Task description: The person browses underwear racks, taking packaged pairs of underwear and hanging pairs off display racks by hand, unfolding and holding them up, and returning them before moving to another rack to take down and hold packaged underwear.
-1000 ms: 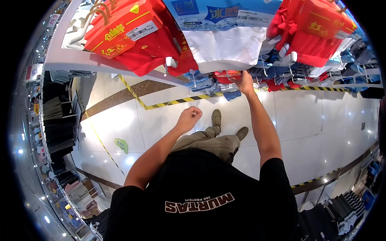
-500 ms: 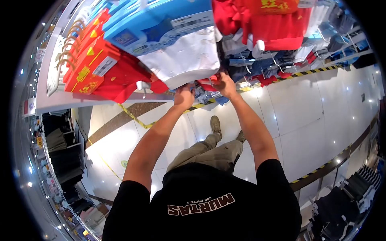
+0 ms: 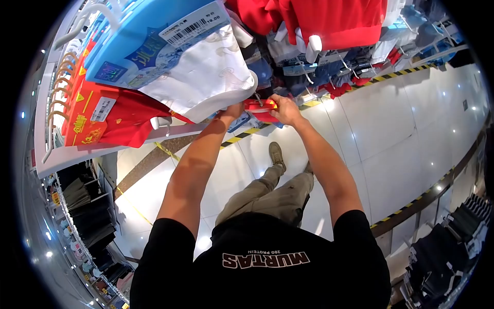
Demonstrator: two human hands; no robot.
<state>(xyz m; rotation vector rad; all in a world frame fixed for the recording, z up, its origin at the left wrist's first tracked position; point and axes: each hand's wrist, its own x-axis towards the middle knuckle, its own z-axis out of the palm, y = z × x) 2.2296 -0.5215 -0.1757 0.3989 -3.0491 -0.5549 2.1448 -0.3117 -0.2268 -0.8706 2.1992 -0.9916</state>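
My right hand point(image 3: 289, 112) pinches the right end of a red card with yellow print on a red packaged garment point(image 3: 263, 106). This garment is at a hook low on the display rack. Just left of it is my left hand point(image 3: 232, 111); its fingers are hidden beneath the hem of a white garment point(image 3: 206, 77). That white garment hangs from a blue header card point(image 3: 139, 46) with a barcode label, above and left of my hands. Blue packaged goods point(image 3: 239, 122) show below my left hand.
Red garments with orange cards point(image 3: 100, 116) hang at the left, and more red garments point(image 3: 334, 23) at the upper right. White-tipped hooks point(image 3: 314, 47) jut outward. Black-and-yellow tape point(image 3: 244, 135) edges the rack's base. Dark clothes point(image 3: 437, 255) fill a rack lower right.
The view has shifted, and the hanging goods sit further left. The red card between my hands shows more plainly now. My left fingers have slipped out of sight behind the white garment.
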